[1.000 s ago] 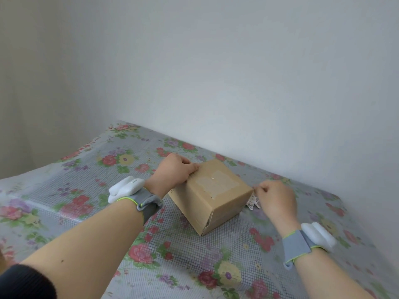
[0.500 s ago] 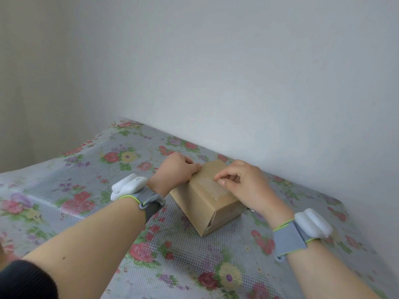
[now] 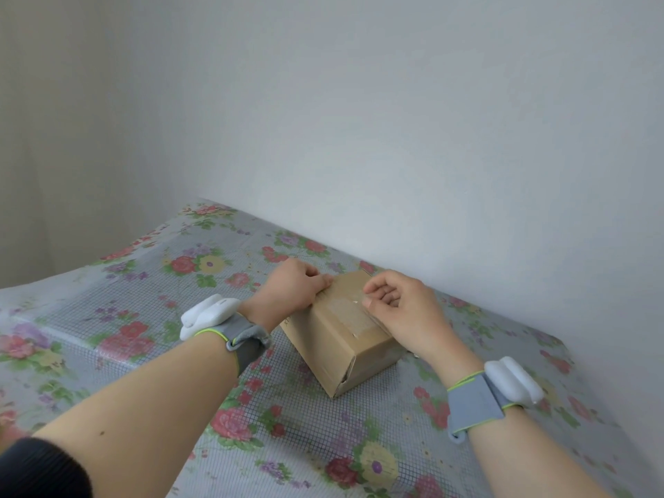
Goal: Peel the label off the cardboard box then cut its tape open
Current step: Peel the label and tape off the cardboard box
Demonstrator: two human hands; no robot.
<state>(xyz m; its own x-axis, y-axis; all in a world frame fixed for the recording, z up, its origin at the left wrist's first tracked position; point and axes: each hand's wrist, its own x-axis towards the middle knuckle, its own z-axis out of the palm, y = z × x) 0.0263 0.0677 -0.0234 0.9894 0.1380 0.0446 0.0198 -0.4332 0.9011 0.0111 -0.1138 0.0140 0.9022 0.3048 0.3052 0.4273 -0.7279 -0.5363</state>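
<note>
A small brown cardboard box [image 3: 332, 354] lies on the flowered tablecloth [image 3: 136, 318], one corner towards me. A clear tape strip [image 3: 343, 312] runs across its top, with small white label scraps [image 3: 355, 302] stuck on it. My left hand [image 3: 291, 289] grips the box's far left edge, thumb on top. My right hand [image 3: 406, 314] rests on the top's right side, fingers curled, thumb and forefinger pinched at the white scrap. It hides the box's right edge.
A plain white wall [image 3: 395, 138] rises directly behind the box. The table's left edge drops off at the far left. Both wrists carry grey bands with white devices. A bit of white paper [image 3: 413, 355] peeks out under my right wrist.
My right hand left the crumpled white paper at the box's right side and came onto the box top, where it now pinches at the tape. My left hand kept its grip.
</note>
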